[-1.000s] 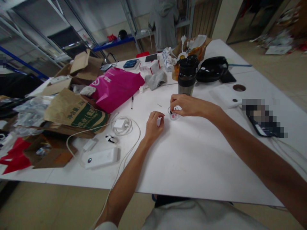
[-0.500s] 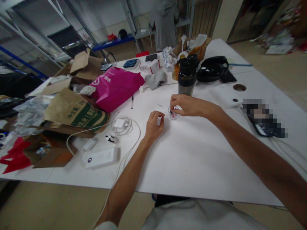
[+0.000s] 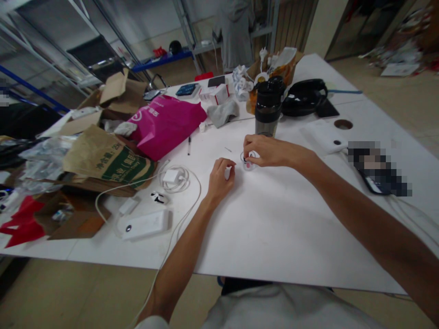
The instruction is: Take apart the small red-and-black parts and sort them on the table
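My right hand point(image 3: 269, 151) rests on the white table point(image 3: 274, 219), its fingers pinched over a small clear round container point(image 3: 247, 162) with something pink inside. A little to its left, my left hand point(image 3: 221, 178) is curled closed on the table with a small white piece point(image 3: 227, 172) between fingers and thumb. Both forearms reach in from the bottom of the view.
A dark tumbler point(image 3: 268, 107) stands just behind my right hand. Left lie a white charger with coiled cable point(image 3: 173, 178), a white power bank point(image 3: 146, 225), a brown paper bag point(image 3: 106, 160) and a magenta bag point(image 3: 166, 123). Black headphones point(image 3: 303, 97) sit behind.
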### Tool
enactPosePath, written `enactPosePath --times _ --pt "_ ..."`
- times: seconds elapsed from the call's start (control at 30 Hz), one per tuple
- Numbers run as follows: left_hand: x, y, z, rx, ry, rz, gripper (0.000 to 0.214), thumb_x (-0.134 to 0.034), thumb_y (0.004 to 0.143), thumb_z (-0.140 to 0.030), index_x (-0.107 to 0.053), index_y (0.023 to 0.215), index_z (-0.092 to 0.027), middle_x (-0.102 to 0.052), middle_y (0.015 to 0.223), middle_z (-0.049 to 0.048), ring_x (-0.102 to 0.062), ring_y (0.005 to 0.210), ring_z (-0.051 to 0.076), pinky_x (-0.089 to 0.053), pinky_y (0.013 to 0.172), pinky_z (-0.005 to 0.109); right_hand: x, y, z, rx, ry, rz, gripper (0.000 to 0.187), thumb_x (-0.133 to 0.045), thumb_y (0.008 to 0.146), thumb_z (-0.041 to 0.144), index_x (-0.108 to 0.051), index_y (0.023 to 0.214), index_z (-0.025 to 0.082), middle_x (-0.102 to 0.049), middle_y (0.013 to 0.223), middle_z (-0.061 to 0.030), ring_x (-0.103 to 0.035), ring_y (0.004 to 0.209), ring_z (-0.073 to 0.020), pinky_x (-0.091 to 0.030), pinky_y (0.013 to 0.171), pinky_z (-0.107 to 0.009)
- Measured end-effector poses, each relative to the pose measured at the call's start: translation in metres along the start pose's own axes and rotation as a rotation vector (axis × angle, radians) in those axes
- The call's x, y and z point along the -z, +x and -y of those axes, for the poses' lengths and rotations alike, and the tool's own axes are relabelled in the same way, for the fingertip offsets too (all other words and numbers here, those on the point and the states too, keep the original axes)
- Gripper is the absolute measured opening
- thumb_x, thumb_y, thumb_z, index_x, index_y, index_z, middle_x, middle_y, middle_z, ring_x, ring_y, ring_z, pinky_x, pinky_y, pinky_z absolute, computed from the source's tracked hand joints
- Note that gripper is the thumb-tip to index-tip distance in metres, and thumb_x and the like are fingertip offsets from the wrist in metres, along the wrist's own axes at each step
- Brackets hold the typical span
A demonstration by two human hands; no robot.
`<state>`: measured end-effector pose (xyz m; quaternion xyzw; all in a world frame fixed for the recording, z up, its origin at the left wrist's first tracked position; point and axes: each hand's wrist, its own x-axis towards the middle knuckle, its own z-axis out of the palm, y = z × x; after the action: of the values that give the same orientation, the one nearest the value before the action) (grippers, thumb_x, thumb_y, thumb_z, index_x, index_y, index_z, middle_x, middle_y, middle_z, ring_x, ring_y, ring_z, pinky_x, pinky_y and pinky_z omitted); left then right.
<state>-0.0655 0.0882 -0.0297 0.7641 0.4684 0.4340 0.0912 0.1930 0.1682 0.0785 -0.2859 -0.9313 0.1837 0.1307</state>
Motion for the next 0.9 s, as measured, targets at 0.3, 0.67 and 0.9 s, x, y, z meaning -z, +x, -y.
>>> enactPosePath --times 0.3,0.67,0.9 --pt "-0.002 -0.001 0.003 -0.037 -0.009 -0.012 0.027 -0.066 0.103 -0.001 -0.071 0.115 -0.025 -0.078 0.114 0.007 -0.072 0.109 0.025 -0.064 0.094 0.042 -0.002 0.001 -0.004 0.021 -0.02 0.003 0.017 -0.072 0.1 0.014 -0.087 0.1 0.021 -0.074 0.129 -0.0144 -0.072 0.116 -0.0296 -0.058 0.104 -0.044" --pt "-0.003 -0.001 0.004 -0.058 -0.005 -0.031 0.027 -0.066 0.102 -0.001 -0.071 0.115 -0.025 -0.078 0.113 0.0064 -0.072 0.107 0.025 -0.063 0.093 0.04 0.018 -0.004 0.003 0.044 -0.007 -0.084 0.016 -0.072 0.102 0.021 -0.088 0.104 0.022 -0.076 0.124 -0.0135 -0.072 0.112 -0.0294 -0.057 0.107 -0.047" --pt "-0.002 -0.001 0.005 -0.045 0.01 -0.02 0.027 -0.066 0.102 -0.001 -0.07 0.115 -0.025 -0.078 0.113 0.0063 -0.073 0.109 0.025 -0.063 0.093 0.04 0.034 -0.009 0.01 0.105 0.01 -0.152 0.016 -0.071 0.104 0.024 -0.087 0.103 0.021 -0.079 0.12 -0.0128 -0.071 0.105 -0.0271 -0.056 0.101 -0.045"
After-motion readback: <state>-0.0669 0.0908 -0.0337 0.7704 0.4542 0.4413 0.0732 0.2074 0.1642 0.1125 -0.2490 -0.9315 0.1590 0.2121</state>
